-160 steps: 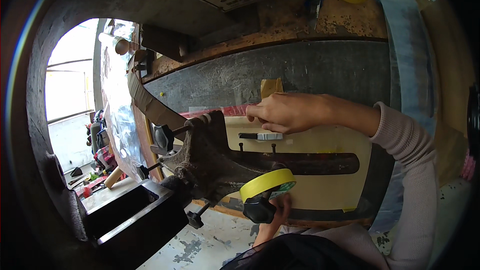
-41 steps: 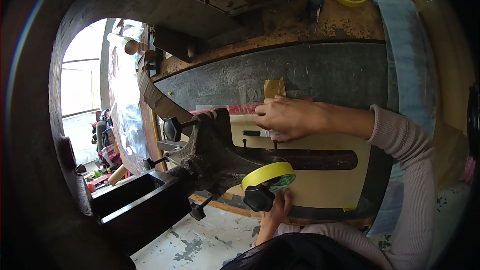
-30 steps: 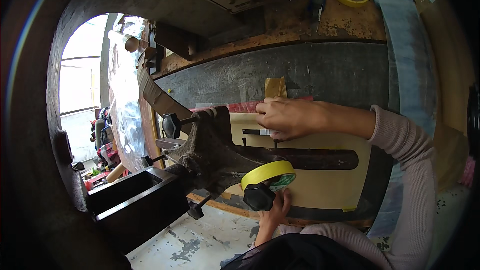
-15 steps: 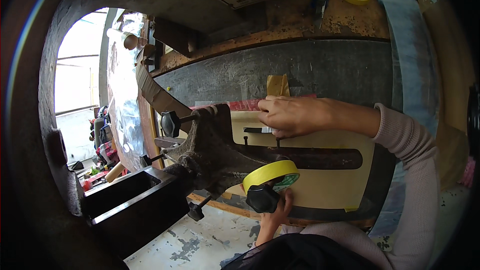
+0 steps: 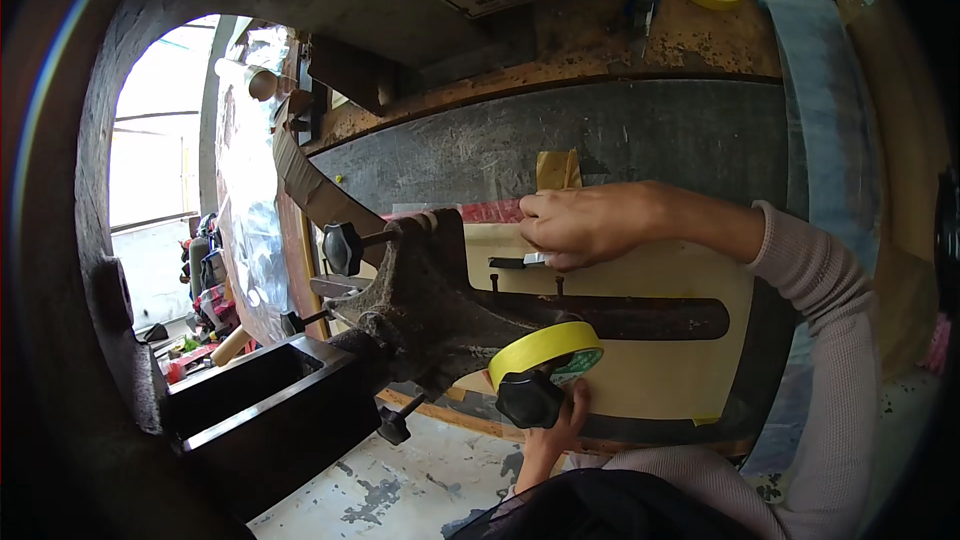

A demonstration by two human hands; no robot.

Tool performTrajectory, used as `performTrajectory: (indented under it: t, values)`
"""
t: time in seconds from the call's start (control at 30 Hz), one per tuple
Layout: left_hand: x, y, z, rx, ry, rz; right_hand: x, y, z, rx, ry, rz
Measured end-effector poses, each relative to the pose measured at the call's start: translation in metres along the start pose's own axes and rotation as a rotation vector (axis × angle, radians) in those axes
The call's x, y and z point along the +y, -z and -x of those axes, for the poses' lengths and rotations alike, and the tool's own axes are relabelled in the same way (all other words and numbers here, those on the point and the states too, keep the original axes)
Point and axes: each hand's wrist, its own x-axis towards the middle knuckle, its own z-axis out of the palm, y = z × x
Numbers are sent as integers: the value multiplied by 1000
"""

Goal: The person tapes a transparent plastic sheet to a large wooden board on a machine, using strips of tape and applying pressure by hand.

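My right hand [image 5: 590,227] reaches in from the right, fingers closed on a thin black-and-white tool [image 5: 510,262] whose exact kind I cannot make out. Under that hand lies a cream sheet [image 5: 670,380] with a red strip [image 5: 495,210] along its far edge. A piece of brown tape [image 5: 558,170] sticks out just beyond my fingers. Closer to me, my left hand [image 5: 562,425] is wrapped around a roll of yellow tape [image 5: 540,348], its fingers at the roll's lower edge. A black knob [image 5: 529,399] partly hides the hand and the roll.
A dark metal machine arm [image 5: 410,290] with several knobs and screws reaches over the sheet from the left. The sheet rests on a grey worktop [image 5: 690,130]. Another yellow tape roll [image 5: 706,2] is at the far right. A curled cardboard strip [image 5: 325,195] stands at left.
My right hand has shifted very slightly, and the white part of its tool shows more plainly. The left hand keeps its place at the tape roll.
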Motion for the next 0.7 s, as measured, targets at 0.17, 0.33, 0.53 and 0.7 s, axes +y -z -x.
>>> performTrajectory:
  t: [0.17, 0.33, 0.53, 0.7]
  values:
    - [-7, -6, 11, -193, 169, 81, -2, 5, -2, -56, -11, 25]
    - [-7, -7, 12, -159, 99, -56, 3, 1, 0, 18, 50, 46]
    - [2, 1, -4, 88, -31, -3, 0, -3, 2, 114, 90, 28]
    - [3, 2, -6, 106, -66, -13, 1, -8, 3, 146, 95, 27]
